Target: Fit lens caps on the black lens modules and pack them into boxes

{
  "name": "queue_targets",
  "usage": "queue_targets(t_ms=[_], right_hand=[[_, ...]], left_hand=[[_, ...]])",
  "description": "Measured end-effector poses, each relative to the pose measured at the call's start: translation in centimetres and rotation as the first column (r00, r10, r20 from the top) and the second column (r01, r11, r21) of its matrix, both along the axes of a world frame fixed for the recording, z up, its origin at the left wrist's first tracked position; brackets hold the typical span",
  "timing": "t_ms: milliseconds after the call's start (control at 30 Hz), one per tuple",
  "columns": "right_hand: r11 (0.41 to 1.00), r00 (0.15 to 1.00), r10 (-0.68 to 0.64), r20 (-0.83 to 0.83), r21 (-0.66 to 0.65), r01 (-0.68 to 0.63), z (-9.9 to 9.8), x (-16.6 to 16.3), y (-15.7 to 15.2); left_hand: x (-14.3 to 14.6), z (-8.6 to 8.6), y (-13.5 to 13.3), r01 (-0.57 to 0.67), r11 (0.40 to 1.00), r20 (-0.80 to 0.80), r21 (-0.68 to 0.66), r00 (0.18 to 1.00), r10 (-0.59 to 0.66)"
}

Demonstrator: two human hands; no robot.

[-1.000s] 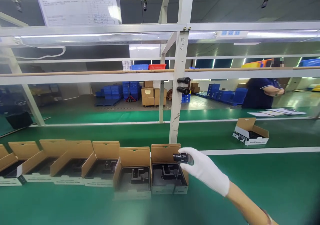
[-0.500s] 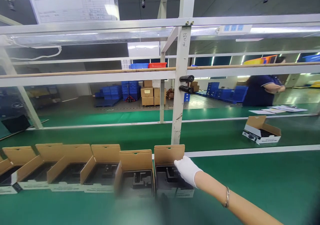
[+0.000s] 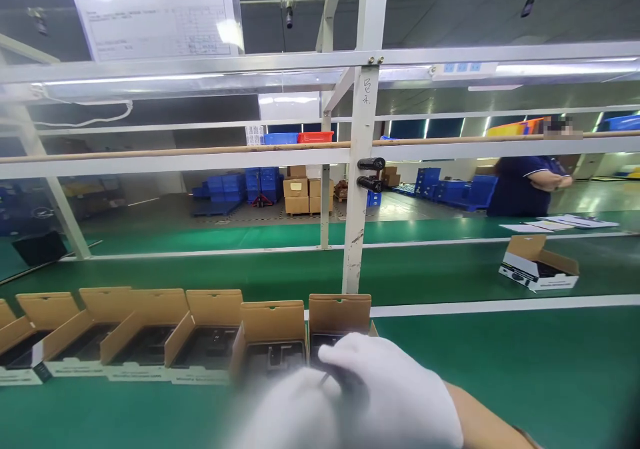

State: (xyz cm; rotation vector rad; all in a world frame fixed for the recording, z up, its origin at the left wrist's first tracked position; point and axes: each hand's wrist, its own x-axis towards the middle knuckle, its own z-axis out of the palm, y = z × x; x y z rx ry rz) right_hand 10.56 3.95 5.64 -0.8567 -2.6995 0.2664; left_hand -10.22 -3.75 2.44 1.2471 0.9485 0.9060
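Note:
My right hand (image 3: 400,389), in a white glove, is raised close to the camera at the lower middle. Its fingers are curled inward, and a dark patch shows under them that I cannot make out. My left hand (image 3: 295,412), also gloved in white, is smeared against it on the left, its fingers unreadable. Behind the hands stands an open cardboard box (image 3: 340,312), whose lower part they cover. To its left an open box (image 3: 273,319) shows a black tray (image 3: 275,354) inside, partly hidden by my left hand.
Several more open boxes (image 3: 213,309) line up leftward on the green table (image 3: 500,376). A single open box (image 3: 540,266) sits on the far belt, near papers (image 3: 560,222). A white post (image 3: 356,236) rises behind the row. A person (image 3: 523,186) stands at the back right.
My right hand has left the rightmost box of the row and come up toward the camera. My left hand has entered from below, beside it. The view has shifted slightly.

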Motion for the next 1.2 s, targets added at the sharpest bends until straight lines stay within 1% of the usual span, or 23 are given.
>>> queue_targets(t_ms=[33, 67, 100, 133, 167, 233, 267, 300, 333, 367, 433, 467, 500, 567, 633, 667, 733, 800, 933, 1000, 1100, 1133, 1200], right_hand=[[0.999, 1.000, -0.029, -0.007, 0.019, 0.029, 0.3, -0.1, -0.8], [0.995, 0.995, -0.094, -0.038, 0.013, 0.095, 0.4, -0.1, -1.2], [0.984, 0.981, -0.176, -0.087, -0.029, 0.174, 0.4, 0.1, -1.3], [0.965, 0.958, -0.251, -0.138, -0.109, 0.237, 0.3, 0.4, -1.1], [0.939, 0.933, -0.311, -0.179, -0.212, 0.272, 0.1, 0.9, -0.7], [0.884, 0.899, -0.365, -0.241, -0.392, 0.254, -0.4, 1.9, 0.4], [0.868, 0.894, -0.363, -0.262, -0.443, 0.223, -0.7, 2.3, 0.9], [0.863, 0.896, -0.352, -0.272, -0.465, 0.198, -1.0, 2.6, 1.3], [0.868, 0.897, -0.345, -0.275, -0.458, 0.193, -1.3, 2.9, 1.6], [0.881, 0.901, -0.341, -0.268, -0.425, 0.207, -1.6, 3.0, 1.8], [0.921, 0.922, -0.318, -0.220, -0.304, 0.245, -2.2, 3.3, 2.0], [0.937, 0.936, -0.305, -0.174, -0.231, 0.263, -2.5, 3.4, 2.2], [0.948, 0.948, -0.297, -0.110, -0.154, 0.279, -2.7, 3.5, 2.4], [0.947, 0.945, -0.320, 0.066, 0.020, 0.319, -3.3, 3.4, 2.9], [0.917, 0.887, -0.391, 0.245, 0.186, 0.353, -4.1, 3.0, 3.7], [0.904, 0.850, -0.416, 0.323, 0.249, 0.348, -4.6, 2.6, 4.2], [0.902, 0.777, -0.422, 0.467, 0.305, 0.306, -5.8, 1.7, 5.2], [0.921, 0.720, -0.387, 0.576, 0.279, 0.273, -7.0, 0.9, 6.2], [0.947, 0.689, -0.317, 0.652, 0.182, 0.263, -9.0, -0.6, 7.8], [0.956, 0.684, -0.280, 0.673, 0.129, 0.265, -9.5, -1.3, 8.1], [0.963, 0.694, -0.235, 0.680, 0.063, 0.264, -9.1, -1.5, 8.1], [0.965, 0.703, -0.218, 0.676, 0.042, 0.259, -8.7, -1.2, 8.0], [0.970, 0.731, -0.182, 0.658, 0.000, 0.241, -7.5, -0.2, 7.9]], left_hand=[[0.2, 0.4, 0.7, 0.023, 1.000, -0.029, 0.014, 0.999, -0.023], [0.3, 0.7, 1.5, 0.037, 0.999, -0.060, 0.028, 0.998, -0.036], [0.3, 0.9, 2.4, 0.026, 0.998, -0.118, 0.065, 0.993, -0.019], [0.3, 1.1, 3.5, -0.026, 0.991, -0.207, 0.128, 0.977, 0.053], [0.4, 1.1, 4.7, -0.102, 0.973, -0.304, 0.209, 0.939, 0.163], [0.9, 0.9, 7.1, -0.212, 0.908, -0.447, 0.361, 0.815, 0.368], [1.4, 0.8, 8.1, -0.209, 0.898, -0.479, 0.387, 0.787, 0.389], [2.0, 0.6, 8.8, -0.161, 0.914, -0.495, 0.372, 0.799, 0.341], [2.8, 0.6, 9.3, -0.079, 0.946, -0.487, 0.315, 0.842, 0.232], [3.5, 0.6, 9.6, 0.026, 0.968, -0.464, 0.250, 0.881, 0.096], [4.7, 0.6, 9.6, 0.207, 0.968, -0.399, 0.143, 0.907, -0.135], [5.0, 0.6, 9.6, 0.271, 0.956, -0.374, 0.111, 0.903, -0.212], [5.0, 0.6, 9.6, 0.314, 0.944, -0.371, 0.099, 0.892, -0.258], [4.5, 0.2, 10.2, 0.356, 0.927, -0.436, 0.117, 0.857, -0.274], [3.7, -0.6, 11.3, 0.349, 0.927, -0.544, 0.136, 0.808, -0.224], [3.3, -1.0, 11.9, 0.340, 0.930, -0.592, 0.137, 0.781, -0.199], [2.9, -1.9, 13.1, 0.341, 0.930, -0.673, 0.138, 0.721, -0.165], [3.0, -2.7, 13.8, 0.376, 0.913, -0.750, 0.159, 0.647, -0.136], [4.1, -4.2, 14.3, 0.501, 0.844, -0.880, 0.191, 0.469, -0.079], [4.7, -5.0, 14.4, 0.559, 0.813, -0.936, 0.163, 0.347, -0.051], [5.3, -6.1, 14.7, 0.600, 0.795, -0.989, 0.089, 0.147, 0.000], [5.4, -6.3, 14.9, 0.606, 0.793, -0.996, 0.062, 0.094, 0.006], [5.5, -6.6, 15.5, 0.619, 0.786, -1.000, 0.007, 0.022, -0.009]])
